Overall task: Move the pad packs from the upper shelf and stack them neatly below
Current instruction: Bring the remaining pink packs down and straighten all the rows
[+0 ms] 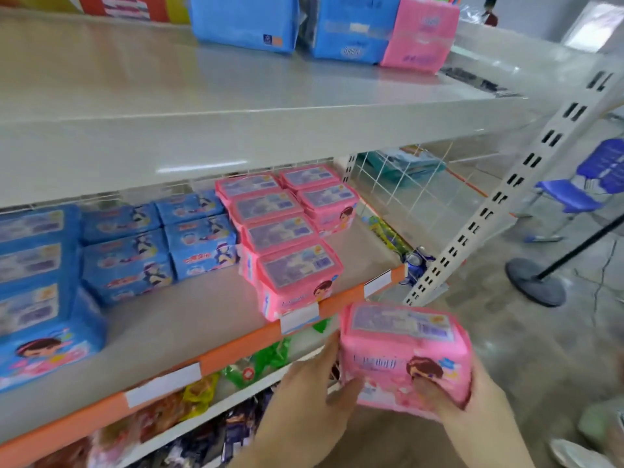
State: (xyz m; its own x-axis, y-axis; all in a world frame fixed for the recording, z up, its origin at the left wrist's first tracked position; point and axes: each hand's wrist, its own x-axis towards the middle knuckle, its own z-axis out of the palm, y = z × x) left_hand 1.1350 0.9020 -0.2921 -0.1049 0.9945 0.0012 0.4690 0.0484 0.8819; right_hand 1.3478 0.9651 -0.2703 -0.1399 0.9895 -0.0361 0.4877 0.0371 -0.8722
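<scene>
I hold a pink pad pack in both hands, in front of the lower shelf's orange front edge at the bottom right. My left hand grips its left side and my right hand grips its right side, thumb on the front. On the lower shelf stand rows of pink pad packs and, left of them, blue pad packs. The upper shelf carries two blue packs and a pink pack at the back.
A slotted white upright frames the shelf's right end, with a wire grid behind it. Snack bags fill the shelf underneath. To the right stand a blue chair and a round black stand base. A person stands far off at the top right.
</scene>
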